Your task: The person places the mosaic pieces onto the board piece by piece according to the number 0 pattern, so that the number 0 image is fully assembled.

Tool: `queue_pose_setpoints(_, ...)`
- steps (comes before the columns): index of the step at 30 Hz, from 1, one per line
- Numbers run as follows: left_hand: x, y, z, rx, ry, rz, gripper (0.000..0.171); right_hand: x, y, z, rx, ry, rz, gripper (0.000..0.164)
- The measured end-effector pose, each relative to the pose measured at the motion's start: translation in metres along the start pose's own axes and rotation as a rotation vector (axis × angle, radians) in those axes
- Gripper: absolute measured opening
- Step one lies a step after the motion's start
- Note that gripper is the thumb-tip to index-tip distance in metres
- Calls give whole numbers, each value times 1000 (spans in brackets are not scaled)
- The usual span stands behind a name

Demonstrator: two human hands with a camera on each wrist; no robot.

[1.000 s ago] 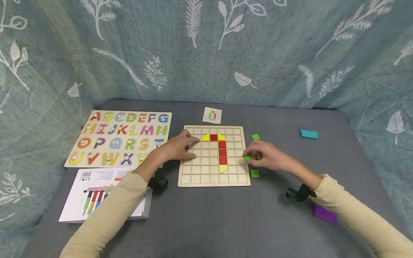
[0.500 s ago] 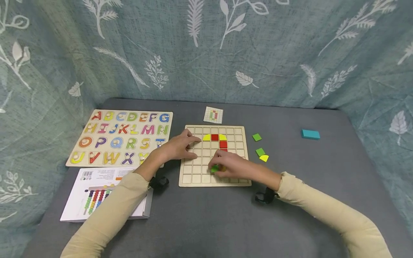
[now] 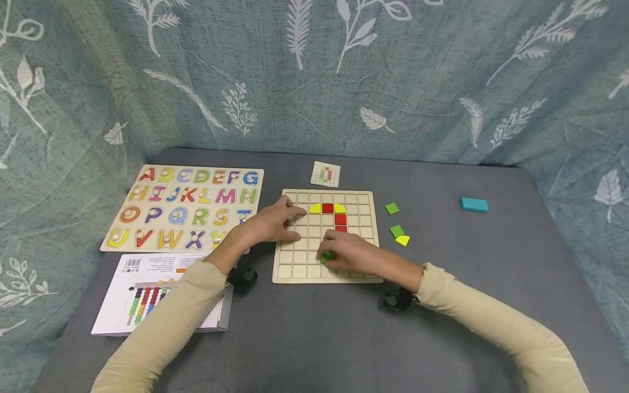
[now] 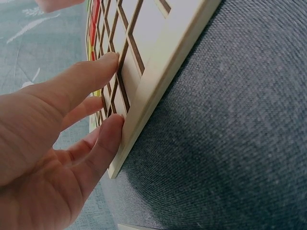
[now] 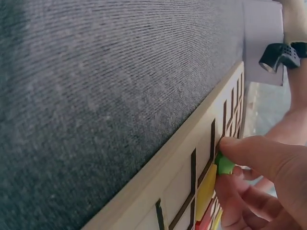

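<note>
The wooden grid board lies flat on the table. My left hand rests on its left edge; in the left wrist view its thumb and fingertips touch the frame and nearby squares. My right hand pinches a green square tile low over the board's middle. In the right wrist view that tile sits at the grid beside a yellow rounded tile. Red tiles and yellow tiles fill squares farther up. My right hand hides part of this column in the head view.
Right of the board lie two loose green tiles and a yellow quarter-round tile. A pattern card is behind the board. Leftward are an alphabet puzzle and a white box. A teal block stands far right.
My right hand picked up a green tile right of the board and carried it left onto the grid. Over the last half second it barely moved. My left hand stayed in place.
</note>
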State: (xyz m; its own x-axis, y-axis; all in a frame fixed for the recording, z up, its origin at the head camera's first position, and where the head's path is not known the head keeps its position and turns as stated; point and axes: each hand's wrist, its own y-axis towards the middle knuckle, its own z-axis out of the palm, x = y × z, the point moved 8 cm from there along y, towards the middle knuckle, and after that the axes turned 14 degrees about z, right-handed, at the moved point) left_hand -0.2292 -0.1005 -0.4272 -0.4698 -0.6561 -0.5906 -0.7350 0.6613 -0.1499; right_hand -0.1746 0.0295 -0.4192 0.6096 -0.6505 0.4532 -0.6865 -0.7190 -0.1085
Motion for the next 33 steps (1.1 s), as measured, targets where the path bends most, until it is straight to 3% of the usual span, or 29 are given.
queue_pose_setpoints(7,-1,1,0,0,1,1,58,-4,0,-2,9,-53,21,13)
queue_pose_setpoints(17,-3,3,1,12,-2,1,59,-4,-9,-1,28,-132,26,25)
queue_pose_setpoints(24,-3,1,2,13,-2,-18,59,-1,-26,-12,-38,-60,-7,38)
queue_pose_setpoints(28,-2,0,3,11,-11,-19,59,-19,-42,-37,-121,38,83,37)
queue_pose_setpoints(33,1,-1,2,4,-13,-17,59,-64,-68,-49,-122,97,278,34)
